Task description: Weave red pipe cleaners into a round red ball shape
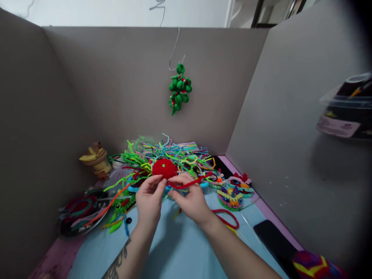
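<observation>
Above the middle of the table, a round red fuzzy piece [164,169] with a small green spot is held up between my hands. My left hand [151,197] pinches its lower edge with thumb and fingertips. Closed on a red pipe cleaner [188,185], my right hand [188,199] has its fingertips at the piece's lower right. The pipe cleaner runs across these fingers, and its free end points up to the right. Whether it joins the red piece is hidden by my fingertips.
Behind my hands lies a pile of coloured pipe cleaners [174,151] in a blue tray [205,185]. Fuzzy figures [231,195] sit at the right, near a black phone [276,244]. A round dish [81,228] stands left. A green ornament [180,89] hangs on the grey partition [122,77].
</observation>
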`<state>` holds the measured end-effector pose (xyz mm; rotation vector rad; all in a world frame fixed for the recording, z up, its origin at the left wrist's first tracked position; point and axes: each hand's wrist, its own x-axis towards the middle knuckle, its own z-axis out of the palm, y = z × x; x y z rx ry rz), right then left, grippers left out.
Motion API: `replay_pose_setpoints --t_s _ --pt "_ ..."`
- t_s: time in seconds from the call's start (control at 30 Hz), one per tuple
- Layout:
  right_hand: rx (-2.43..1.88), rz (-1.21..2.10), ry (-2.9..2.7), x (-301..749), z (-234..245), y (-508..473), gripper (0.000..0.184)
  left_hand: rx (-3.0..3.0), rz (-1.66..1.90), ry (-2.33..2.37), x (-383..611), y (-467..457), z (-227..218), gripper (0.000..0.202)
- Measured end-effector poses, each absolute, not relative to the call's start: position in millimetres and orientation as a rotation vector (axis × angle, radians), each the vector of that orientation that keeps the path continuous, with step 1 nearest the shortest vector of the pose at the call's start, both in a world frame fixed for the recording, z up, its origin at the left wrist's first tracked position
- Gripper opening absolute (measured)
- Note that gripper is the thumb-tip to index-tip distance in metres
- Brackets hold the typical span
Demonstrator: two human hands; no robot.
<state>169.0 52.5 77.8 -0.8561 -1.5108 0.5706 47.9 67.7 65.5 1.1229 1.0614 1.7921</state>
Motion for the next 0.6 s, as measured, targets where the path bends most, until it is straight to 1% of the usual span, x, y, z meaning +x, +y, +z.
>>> replay_pose_setpoints --t_s 0.1,0.2,0.3,0.47,0.5,0.6 --pt "-0.83 0.621 -1.439 175.3 79.7 53.7 0.004 1.163 1.724 1.056 47.9 67.1 65.1 0.02" --pt "-0.884 0.697 -1.098 190.9 76.3 66.1 0.007 1.17 1.638 1.04 48.8 66.7 65.5 0.021" --pt "-0.909 0.813 -0.899 202.4 72.5 77.9 0.019 1.147 1.587 1.013 51.2 66.3 65.9 0.023" --pt "-0.954 0.889 -1.067 200.6 72.9 75.9 0.029 1.091 1.627 0.999 52.1 67.5 64.8 0.026" --pt "-0.973 0.883 -1.131 199.3 73.3 74.0 0.029 1.086 1.633 0.999 51.6 68.0 64.4 0.026" --pt "-1.018 0.869 -1.256 195.7 73.3 70.3 0.018 1.107 1.617 0.982 49.6 69.2 63.3 0.025"
